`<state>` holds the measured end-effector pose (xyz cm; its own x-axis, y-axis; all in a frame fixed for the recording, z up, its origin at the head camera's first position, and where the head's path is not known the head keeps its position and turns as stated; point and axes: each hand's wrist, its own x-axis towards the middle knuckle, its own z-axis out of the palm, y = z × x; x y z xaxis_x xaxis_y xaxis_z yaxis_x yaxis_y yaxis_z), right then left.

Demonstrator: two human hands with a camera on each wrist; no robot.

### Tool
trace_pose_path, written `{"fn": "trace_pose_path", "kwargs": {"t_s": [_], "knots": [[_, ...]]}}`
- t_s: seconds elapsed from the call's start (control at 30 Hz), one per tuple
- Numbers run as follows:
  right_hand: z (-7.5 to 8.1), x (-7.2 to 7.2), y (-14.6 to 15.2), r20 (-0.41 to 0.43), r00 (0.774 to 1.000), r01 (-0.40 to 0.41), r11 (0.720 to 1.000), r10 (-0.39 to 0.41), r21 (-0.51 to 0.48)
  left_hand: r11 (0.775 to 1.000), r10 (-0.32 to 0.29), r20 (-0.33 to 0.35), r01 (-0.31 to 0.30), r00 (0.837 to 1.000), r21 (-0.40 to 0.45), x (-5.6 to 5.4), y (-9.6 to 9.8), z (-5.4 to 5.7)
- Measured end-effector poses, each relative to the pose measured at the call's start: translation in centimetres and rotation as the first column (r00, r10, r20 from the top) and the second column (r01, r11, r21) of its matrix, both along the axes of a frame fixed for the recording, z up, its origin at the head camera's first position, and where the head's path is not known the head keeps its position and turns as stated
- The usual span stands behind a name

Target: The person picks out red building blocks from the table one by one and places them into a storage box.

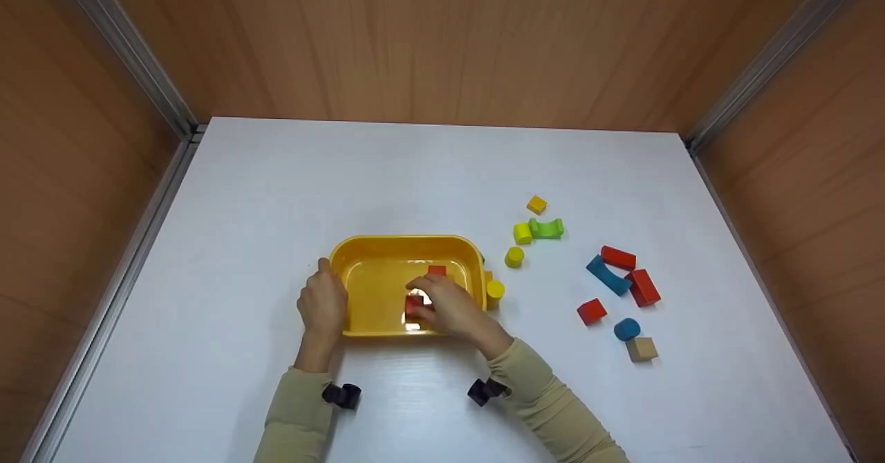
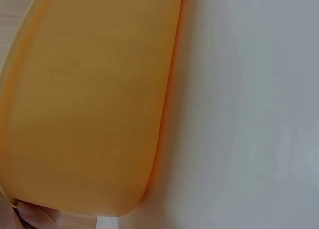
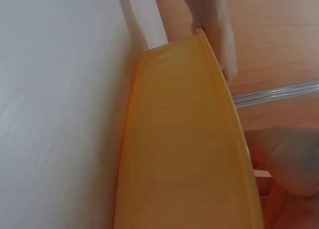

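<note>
A yellow tray (image 1: 373, 276) stands on the table. My left hand (image 1: 323, 302) grips its left rim; in the left wrist view the fingers (image 2: 37, 216) show at the tray's corner, beside the outer wall (image 2: 94, 104). Inside the tray, my right hand (image 1: 449, 305) pinches a red block (image 1: 413, 307) between thumb and fingers, low over the tray floor. Another red block (image 1: 436, 269) lies behind that hand, partly covered by it. The right wrist view has the tray wall (image 3: 174, 134) hiding much of the right hand (image 3: 294, 164).
Right of the tray stand a yellow cylinder (image 1: 494, 293), two more yellow cylinders, a green arch (image 1: 547, 229) and an orange block (image 1: 536, 204). Farther right are several red blocks, a blue arch (image 1: 608, 276), a blue cylinder (image 1: 627, 329) and a plain wooden cube (image 1: 642, 349). Wooden panels enclose the table.
</note>
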<state>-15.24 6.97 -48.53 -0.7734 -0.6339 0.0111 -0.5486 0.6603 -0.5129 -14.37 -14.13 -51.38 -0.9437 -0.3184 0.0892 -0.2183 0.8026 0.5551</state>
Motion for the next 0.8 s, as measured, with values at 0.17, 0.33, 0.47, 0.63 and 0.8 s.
{"fn": "trace_pose_path", "kwargs": {"t_s": [0.17,0.33,0.47,0.63,0.8], "knots": [[1.0,0.6,0.8,-0.045,0.998,0.035,0.997,-0.039,-0.074,1.000,0.005,-0.008,-0.005,1.000,-0.003,0.0,0.0,-0.1],[1.5,1.3,1.9,-0.146,0.987,0.039,0.980,-0.068,-0.194,1.000,-0.003,-0.008,0.003,1.000,-0.007,-0.1,0.1,-0.2],[1.7,1.8,2.7,-0.164,0.980,0.070,0.964,-0.115,-0.256,1.000,0.005,0.009,-0.004,1.000,-0.010,0.0,0.1,-0.2],[1.9,2.1,4.0,-0.215,0.961,0.102,0.943,-0.175,-0.316,1.000,0.010,0.019,-0.010,1.000,-0.012,-0.1,0.1,-0.1],[1.9,2.3,5.6,-0.293,0.928,0.132,0.938,-0.230,-0.320,1.000,0.011,0.012,-0.010,1.000,-0.013,-0.2,0.1,0.0]]}}
